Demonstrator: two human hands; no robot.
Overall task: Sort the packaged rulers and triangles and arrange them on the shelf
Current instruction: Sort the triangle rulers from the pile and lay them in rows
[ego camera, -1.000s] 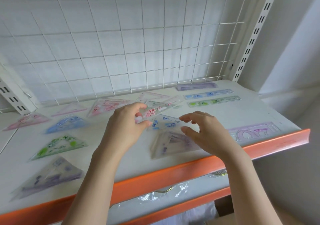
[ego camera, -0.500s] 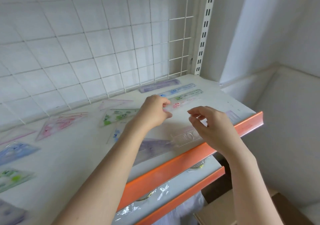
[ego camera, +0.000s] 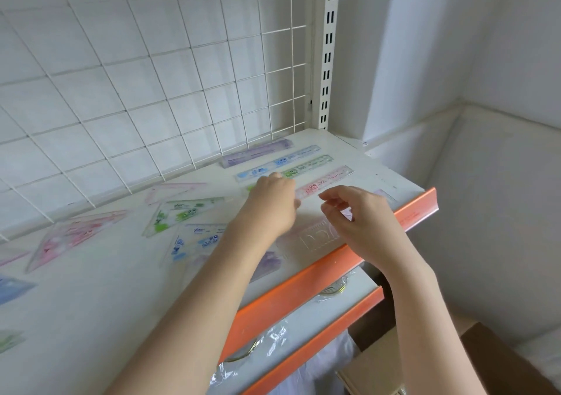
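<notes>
Four packaged rulers lie in a row at the shelf's back right: purple [ego camera: 258, 154], blue [ego camera: 282, 162], green [ego camera: 309, 167] and pink [ego camera: 328, 180]. My left hand [ego camera: 273, 203] has its fingers curled at the pink ruler's left end and pinches it as it lies flat. It covers part of the green ruler. My right hand [ego camera: 358, 215] hovers just right of it with loosely curled fingers and holds nothing. Packaged triangles lie to the left: green [ego camera: 179, 212], blue [ego camera: 200, 236], pink [ego camera: 69, 236] and purple [ego camera: 270, 264], partly under my left forearm.
A clear stencil ruler [ego camera: 315, 236] lies along the orange front edge [ego camera: 303, 285] of the white shelf. A wire grid [ego camera: 151, 91] backs the shelf, with a slotted upright [ego camera: 328, 45] at its right. A lower shelf [ego camera: 303, 312] holds plastic-wrapped items. A cardboard box [ego camera: 455, 364] stands below.
My left hand carried the pink ruler from the middle pile to the right and laid it down beside the green ruler. My view swung right with it.
</notes>
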